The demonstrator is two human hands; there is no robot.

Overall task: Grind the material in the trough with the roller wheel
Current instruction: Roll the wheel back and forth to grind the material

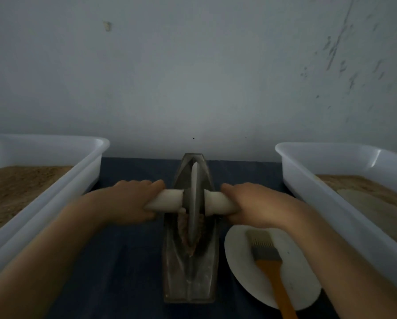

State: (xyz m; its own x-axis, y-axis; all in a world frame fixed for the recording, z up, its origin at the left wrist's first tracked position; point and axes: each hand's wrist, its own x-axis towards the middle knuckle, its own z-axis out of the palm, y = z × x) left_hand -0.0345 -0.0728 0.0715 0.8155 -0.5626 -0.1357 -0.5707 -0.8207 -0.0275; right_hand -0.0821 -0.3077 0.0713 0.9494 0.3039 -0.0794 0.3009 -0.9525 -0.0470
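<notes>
2 hands (133,201) grip the roller wheel (194,203), upright in the trough (189,275).

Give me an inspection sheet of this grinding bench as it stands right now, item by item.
Surface: dark blue cloth covering the table.
Job's things: metal trough lengthwise at centre; roller wheel standing in its groove over brownish material.
Clutter: white plate with orange-handled brush lying on it; left tray and right tray, both holding sandy brown powder.
Hands: left hand and right hand each grip a white handle end.
Cables: nothing seen.
Surroundings: pale scuffed wall behind.
</notes>
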